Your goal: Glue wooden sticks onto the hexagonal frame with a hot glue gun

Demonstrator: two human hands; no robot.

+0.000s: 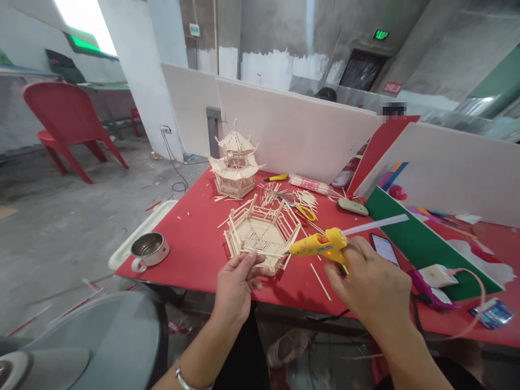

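My right hand (374, 281) is wrapped round a yellow hot glue gun (319, 245), with a clear glue stick (377, 223) poking out of its back. A thin wooden stick (268, 253) is pinched between the thumb and fingers of my left hand (239, 281). The glue gun's nozzle is at the right end of this stick; whether they touch I cannot tell. Just behind both hands lies a hexagonal wooden-stick base (260, 230) with low railings round its rim. Part of its near edge is hidden by my left hand.
A wooden-stick pagoda (234, 162) stands at the back of the red table (190, 244). Near it are loose sticks (304, 200), yellow-handled scissors (305, 212) and a mouse (352, 206). A metal cup (149, 250) sits left; a phone (385, 248) and power strip (434, 292) lie right.
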